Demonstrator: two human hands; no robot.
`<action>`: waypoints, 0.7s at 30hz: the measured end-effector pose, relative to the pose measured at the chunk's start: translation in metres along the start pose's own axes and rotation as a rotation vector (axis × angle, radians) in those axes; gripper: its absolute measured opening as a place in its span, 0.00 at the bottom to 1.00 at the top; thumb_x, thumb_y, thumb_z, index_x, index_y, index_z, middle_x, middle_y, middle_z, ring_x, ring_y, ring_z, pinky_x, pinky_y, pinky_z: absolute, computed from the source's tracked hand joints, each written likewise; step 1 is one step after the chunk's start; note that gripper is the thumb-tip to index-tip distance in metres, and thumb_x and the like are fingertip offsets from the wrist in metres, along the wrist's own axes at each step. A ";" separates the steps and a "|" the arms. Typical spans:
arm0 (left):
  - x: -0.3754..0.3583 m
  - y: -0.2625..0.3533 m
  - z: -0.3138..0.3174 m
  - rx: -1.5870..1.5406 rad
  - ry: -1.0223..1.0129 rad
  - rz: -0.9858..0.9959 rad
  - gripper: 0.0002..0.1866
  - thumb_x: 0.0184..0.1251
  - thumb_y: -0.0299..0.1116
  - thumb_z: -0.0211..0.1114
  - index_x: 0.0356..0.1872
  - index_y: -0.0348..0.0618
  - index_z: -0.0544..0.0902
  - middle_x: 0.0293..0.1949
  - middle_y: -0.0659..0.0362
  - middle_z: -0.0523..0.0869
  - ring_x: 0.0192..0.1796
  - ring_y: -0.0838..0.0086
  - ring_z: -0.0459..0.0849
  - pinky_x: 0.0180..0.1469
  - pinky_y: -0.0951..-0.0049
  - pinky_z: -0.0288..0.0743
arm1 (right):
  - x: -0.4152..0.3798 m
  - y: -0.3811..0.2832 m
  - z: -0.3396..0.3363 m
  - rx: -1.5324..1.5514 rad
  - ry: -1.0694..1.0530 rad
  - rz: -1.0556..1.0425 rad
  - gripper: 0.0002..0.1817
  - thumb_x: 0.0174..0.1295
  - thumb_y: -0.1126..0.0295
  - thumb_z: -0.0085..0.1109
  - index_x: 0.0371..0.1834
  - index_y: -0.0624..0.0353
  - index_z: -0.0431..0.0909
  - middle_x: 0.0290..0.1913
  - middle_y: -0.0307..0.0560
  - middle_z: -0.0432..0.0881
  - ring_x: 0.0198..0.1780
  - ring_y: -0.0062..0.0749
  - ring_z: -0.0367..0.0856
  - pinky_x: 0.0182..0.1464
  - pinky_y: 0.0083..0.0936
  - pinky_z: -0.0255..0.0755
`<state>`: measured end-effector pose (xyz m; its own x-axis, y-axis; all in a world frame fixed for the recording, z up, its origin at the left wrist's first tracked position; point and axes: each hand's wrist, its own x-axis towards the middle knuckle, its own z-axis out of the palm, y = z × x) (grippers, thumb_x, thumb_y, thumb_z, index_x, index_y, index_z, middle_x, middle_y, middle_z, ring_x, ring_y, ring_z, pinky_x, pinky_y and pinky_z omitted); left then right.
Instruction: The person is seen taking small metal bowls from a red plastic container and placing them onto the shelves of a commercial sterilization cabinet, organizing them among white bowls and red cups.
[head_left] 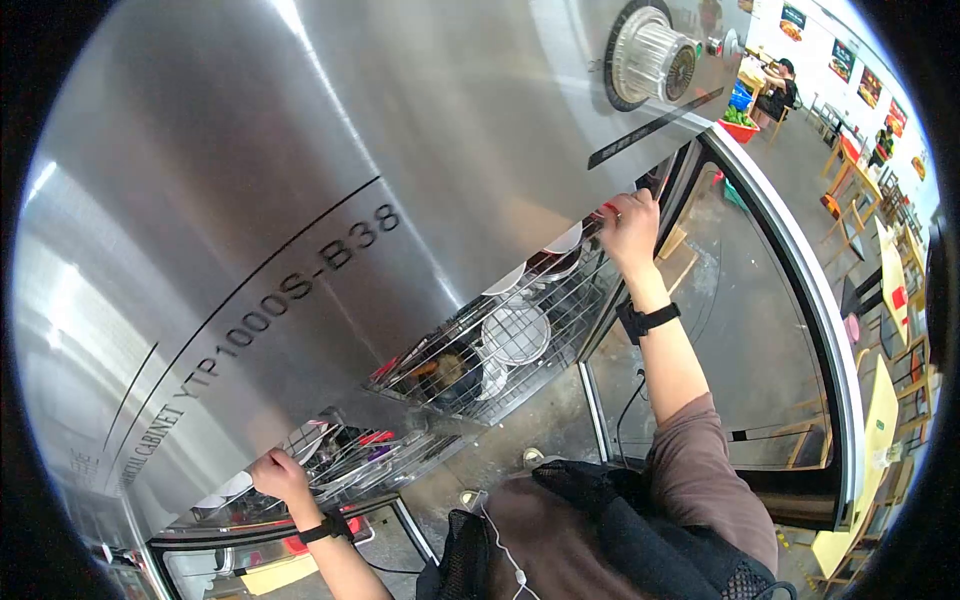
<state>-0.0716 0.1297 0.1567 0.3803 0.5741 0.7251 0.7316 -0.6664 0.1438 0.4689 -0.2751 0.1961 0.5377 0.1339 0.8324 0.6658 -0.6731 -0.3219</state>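
Observation:
In the head view I stand against a stainless-steel disinfection cabinet (250, 150) with both glass doors open. My right hand (630, 235) is closed at the right end of the upper wire rack (590, 300); a bit of red shows by its fingers, and what they hold is hidden. White bowls and plates (516, 333) sit in this rack. My left hand (280, 474) is closed at the cabinet's left opening, beside a white dish (235, 488) and the left wire rack (375, 470); whatever its fingers grip is hidden.
The right glass door (745, 330) swings out beside my right arm, the left glass door (290, 560) beneath my left. A round knob (655, 60) sticks out of the cabinet front. Farther right are tables (870, 440), chairs and a seated person (778, 90).

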 end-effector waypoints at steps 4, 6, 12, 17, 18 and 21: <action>0.002 0.011 -0.002 -0.020 0.077 -0.009 0.16 0.70 0.37 0.55 0.27 0.35 0.78 0.29 0.39 0.82 0.33 0.36 0.80 0.34 0.41 0.67 | 0.002 -0.001 0.007 0.072 -0.062 0.078 0.08 0.52 0.74 0.72 0.36 0.55 0.93 0.32 0.47 0.87 0.44 0.45 0.80 0.49 0.42 0.70; 0.000 0.000 0.000 -0.007 -0.005 -0.029 0.16 0.70 0.38 0.55 0.27 0.35 0.80 0.29 0.39 0.83 0.32 0.36 0.81 0.33 0.41 0.68 | 0.000 -0.001 0.011 0.125 -0.089 0.106 0.08 0.53 0.73 0.73 0.36 0.54 0.94 0.32 0.48 0.87 0.44 0.46 0.80 0.50 0.43 0.71; -0.002 -0.005 0.000 0.024 -0.057 -0.081 0.17 0.70 0.40 0.56 0.30 0.35 0.83 0.28 0.39 0.83 0.32 0.38 0.82 0.34 0.41 0.69 | 0.013 0.011 0.000 0.209 -0.403 0.135 0.10 0.62 0.66 0.64 0.33 0.59 0.92 0.35 0.62 0.89 0.45 0.62 0.86 0.70 0.55 0.70; -0.001 -0.002 -0.001 -0.005 -0.010 -0.050 0.18 0.72 0.40 0.56 0.32 0.34 0.85 0.29 0.39 0.85 0.32 0.38 0.83 0.34 0.42 0.71 | 0.025 0.019 0.003 -0.018 -0.632 0.136 0.17 0.63 0.62 0.56 0.30 0.61 0.91 0.39 0.63 0.90 0.48 0.61 0.88 0.62 0.49 0.79; -0.002 -0.004 0.000 0.019 -0.031 -0.060 0.18 0.72 0.40 0.56 0.33 0.34 0.85 0.29 0.39 0.86 0.32 0.38 0.84 0.34 0.42 0.71 | 0.030 0.019 0.004 -0.084 -0.673 0.131 0.16 0.61 0.63 0.56 0.30 0.61 0.91 0.39 0.63 0.90 0.49 0.60 0.89 0.59 0.49 0.81; -0.003 -0.011 0.002 0.069 -0.054 -0.076 0.19 0.73 0.40 0.56 0.35 0.33 0.87 0.30 0.38 0.86 0.33 0.38 0.84 0.34 0.43 0.73 | 0.042 0.022 0.010 -0.122 -0.786 0.106 0.15 0.59 0.66 0.56 0.40 0.60 0.91 0.45 0.63 0.90 0.53 0.57 0.88 0.58 0.48 0.81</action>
<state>-0.0795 0.1361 0.1521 0.3506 0.6477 0.6765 0.7959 -0.5867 0.1493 0.5113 -0.2773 0.2194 0.8322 0.5072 0.2240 0.5539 -0.7796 -0.2924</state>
